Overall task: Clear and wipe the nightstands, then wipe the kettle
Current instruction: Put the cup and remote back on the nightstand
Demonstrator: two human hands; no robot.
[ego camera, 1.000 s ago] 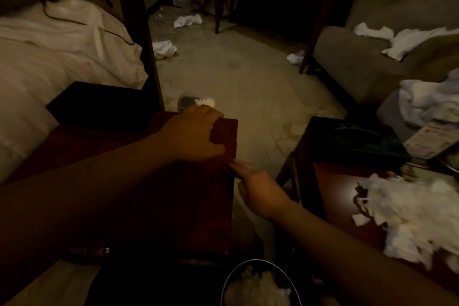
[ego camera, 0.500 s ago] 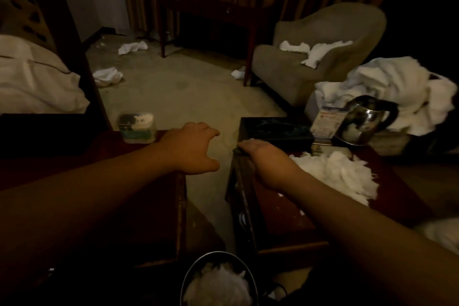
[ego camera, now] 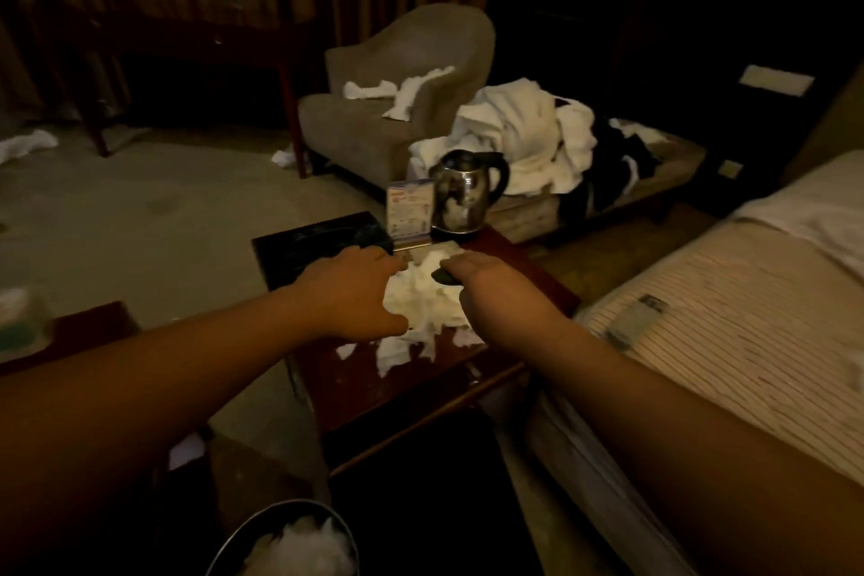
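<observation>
The left hand [ego camera: 355,290] lies spread with loose fingers on the heap of torn white tissue [ego camera: 423,295] covering the dark red nightstand tabletop [ego camera: 402,393]; the right hand [ego camera: 486,290] pinches something small and dark. Light, soft scraps, best scooped from both sides. Half a second ago both hands were short of it.

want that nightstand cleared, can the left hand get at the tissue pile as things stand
Probably yes: the left hand already hovers at the left edge of the tissue pile on the nightstand, with nothing between them.
</observation>
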